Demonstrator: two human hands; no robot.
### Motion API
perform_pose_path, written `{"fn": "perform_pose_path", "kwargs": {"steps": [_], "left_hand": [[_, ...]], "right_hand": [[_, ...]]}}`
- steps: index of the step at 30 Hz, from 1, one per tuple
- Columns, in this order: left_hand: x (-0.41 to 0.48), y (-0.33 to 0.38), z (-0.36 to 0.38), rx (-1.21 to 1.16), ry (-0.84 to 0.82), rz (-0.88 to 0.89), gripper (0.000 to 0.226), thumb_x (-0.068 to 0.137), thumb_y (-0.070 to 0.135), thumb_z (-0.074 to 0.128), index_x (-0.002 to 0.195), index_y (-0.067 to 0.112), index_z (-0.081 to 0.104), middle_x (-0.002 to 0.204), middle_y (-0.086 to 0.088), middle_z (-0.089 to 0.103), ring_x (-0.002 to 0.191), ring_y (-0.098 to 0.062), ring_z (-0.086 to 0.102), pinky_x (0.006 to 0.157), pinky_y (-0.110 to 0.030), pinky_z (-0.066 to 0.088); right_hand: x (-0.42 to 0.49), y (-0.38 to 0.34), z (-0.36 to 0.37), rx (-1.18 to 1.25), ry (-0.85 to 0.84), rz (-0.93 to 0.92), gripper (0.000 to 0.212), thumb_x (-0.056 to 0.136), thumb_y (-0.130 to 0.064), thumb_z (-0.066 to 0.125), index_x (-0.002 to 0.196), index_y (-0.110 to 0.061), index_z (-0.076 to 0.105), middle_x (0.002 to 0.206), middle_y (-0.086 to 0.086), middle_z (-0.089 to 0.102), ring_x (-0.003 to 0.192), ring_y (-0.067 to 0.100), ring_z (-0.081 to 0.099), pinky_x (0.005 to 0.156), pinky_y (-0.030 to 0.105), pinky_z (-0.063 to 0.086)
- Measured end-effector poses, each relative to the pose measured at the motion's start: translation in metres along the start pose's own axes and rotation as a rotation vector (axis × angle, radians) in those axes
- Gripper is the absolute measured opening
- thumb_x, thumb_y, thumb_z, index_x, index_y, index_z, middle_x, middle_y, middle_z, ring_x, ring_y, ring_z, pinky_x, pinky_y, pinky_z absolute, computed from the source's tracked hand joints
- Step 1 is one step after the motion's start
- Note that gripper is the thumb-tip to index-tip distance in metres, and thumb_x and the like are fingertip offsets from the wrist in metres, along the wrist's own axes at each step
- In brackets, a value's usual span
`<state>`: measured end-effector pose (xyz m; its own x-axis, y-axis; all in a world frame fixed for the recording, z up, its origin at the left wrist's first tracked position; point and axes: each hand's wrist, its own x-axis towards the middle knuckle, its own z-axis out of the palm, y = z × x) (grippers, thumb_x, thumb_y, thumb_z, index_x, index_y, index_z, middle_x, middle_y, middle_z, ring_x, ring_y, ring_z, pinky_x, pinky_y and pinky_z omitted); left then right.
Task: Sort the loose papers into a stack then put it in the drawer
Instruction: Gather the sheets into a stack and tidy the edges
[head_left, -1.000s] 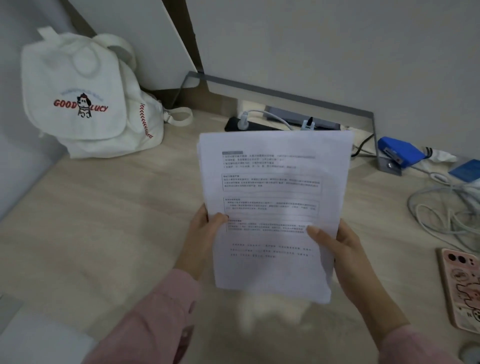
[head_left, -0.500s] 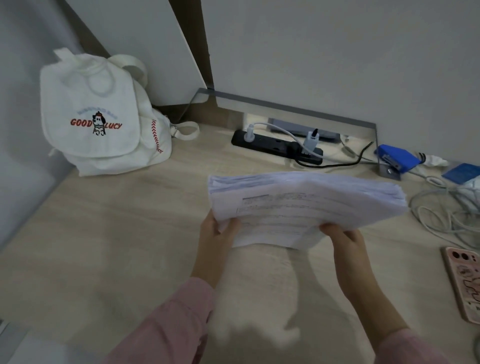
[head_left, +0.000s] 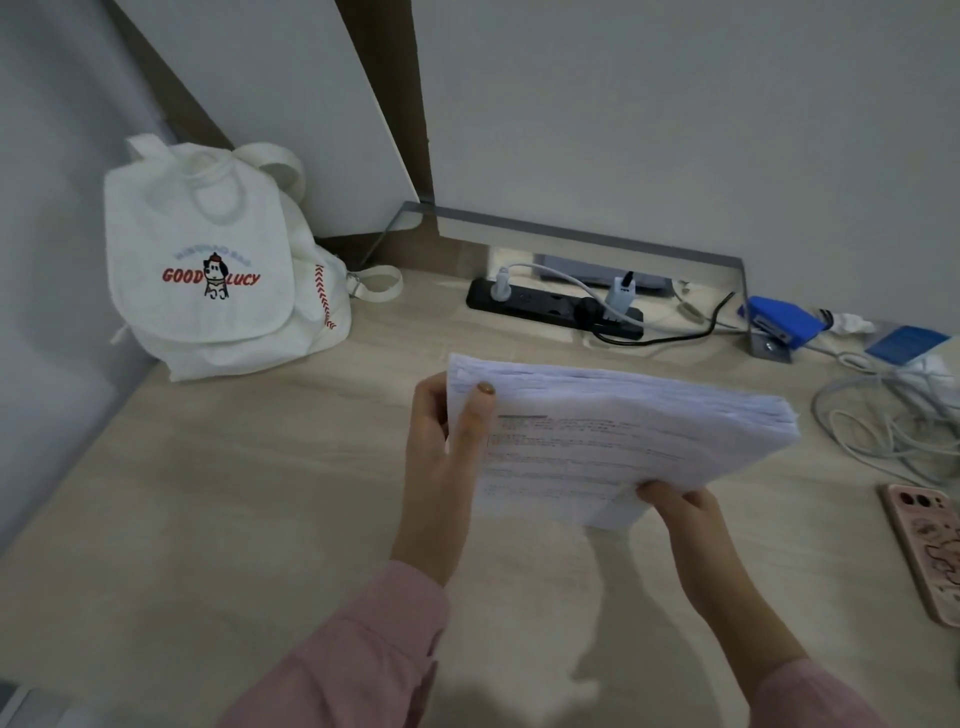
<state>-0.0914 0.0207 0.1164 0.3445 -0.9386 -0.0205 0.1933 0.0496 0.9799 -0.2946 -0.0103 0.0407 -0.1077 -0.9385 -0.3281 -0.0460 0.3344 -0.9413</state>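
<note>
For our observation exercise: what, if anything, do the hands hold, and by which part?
The paper stack: left hand grips its left edge, thumb on top; right hand holds its near right corner.

The stack of papers (head_left: 613, 431) is thin white paper, smooth and dull on top. The bench (head_left: 234, 493) is pale wood with soft grain and no shine, and the bag (head_left: 218, 270) is white cloth. The power strip (head_left: 550, 309) is black plastic, the stapler (head_left: 779, 325) is blue plastic, and the rail (head_left: 597, 240) is grey metal.
</note>
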Motion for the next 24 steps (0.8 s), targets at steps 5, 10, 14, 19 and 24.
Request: {"fn": "perform_pose_path", "kwargs": {"steps": [5,10,14,19,24], "left_hand": [[0.004,0.020,0.010,0.077,0.064,-0.045,0.024,0.094,0.026,0.044,0.078,0.011,0.053,0.065,0.010,0.051,0.054,0.006,0.049,0.049,-0.005,0.037],[0.012,0.029,0.012,0.204,0.111,-0.029,0.024,0.090,0.024,0.050,0.067,0.018,0.046,0.056,0.013,0.046,0.048,0.002,0.044,0.047,-0.007,0.035],[0.014,0.032,0.013,0.235,0.056,-0.015,0.015,0.093,0.011,0.041,0.088,0.019,0.052,0.078,0.011,0.057,0.065,0.012,0.053,0.057,-0.001,0.039],[0.013,0.046,0.021,0.982,-0.089,0.746,0.042,0.087,0.048,0.046,0.111,0.016,0.057,0.112,0.003,0.057,0.111,-0.006,0.047,0.104,-0.024,0.032],[0.021,0.051,0.051,1.534,-0.635,0.633,0.067,0.086,0.061,0.042,0.136,0.018,0.033,0.135,-0.001,0.043,0.126,-0.019,0.035,0.108,-0.035,0.023]], "right_hand": [[-0.003,0.002,-0.002,0.001,-0.020,0.012,0.026,0.085,0.006,0.049,0.107,0.000,0.060,0.101,0.009,0.062,0.091,0.014,0.055,0.076,0.024,0.044],[-0.006,0.003,-0.004,0.017,-0.018,0.019,0.028,0.084,0.006,0.049,0.110,0.002,0.060,0.109,0.015,0.062,0.104,0.026,0.054,0.086,0.036,0.040],[-0.006,0.004,-0.003,0.033,-0.001,0.030,0.026,0.082,0.006,0.050,0.105,-0.001,0.062,0.110,0.016,0.063,0.106,0.029,0.054,0.093,0.044,0.042],[-0.006,0.004,-0.003,0.058,-0.009,0.022,0.025,0.083,0.007,0.049,0.101,-0.003,0.063,0.105,0.014,0.063,0.103,0.029,0.054,0.089,0.041,0.043],[-0.007,0.003,-0.002,0.089,-0.024,0.007,0.029,0.083,0.007,0.048,0.105,-0.005,0.062,0.105,0.014,0.065,0.099,0.027,0.057,0.079,0.033,0.045]]}}
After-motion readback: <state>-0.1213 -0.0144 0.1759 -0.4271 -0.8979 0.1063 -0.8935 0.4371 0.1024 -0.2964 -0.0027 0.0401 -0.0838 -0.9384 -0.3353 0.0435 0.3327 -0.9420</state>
